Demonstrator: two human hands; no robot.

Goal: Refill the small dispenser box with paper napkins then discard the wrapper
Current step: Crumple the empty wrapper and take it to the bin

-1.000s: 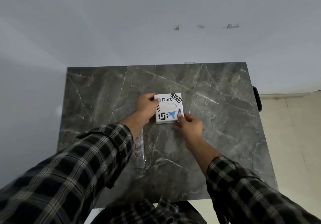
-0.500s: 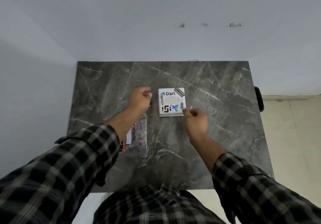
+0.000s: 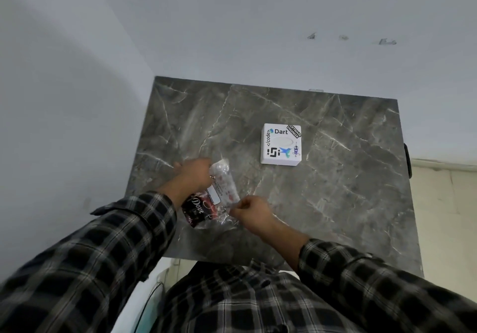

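While the dispenser box is sitting shut on the desk, both hands, left hand and right hand, are gripping the wrapper; discarding is looking left to do.

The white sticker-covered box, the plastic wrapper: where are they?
white box [image 3: 280, 144]: head view, on its top face.
plastic wrapper [image 3: 224, 185]: head view, on its clear upper part.

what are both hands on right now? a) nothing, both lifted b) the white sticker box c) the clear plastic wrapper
c: the left hand and right hand both pinch the clear wrapper, while the white box sits untouched farther back on the table.
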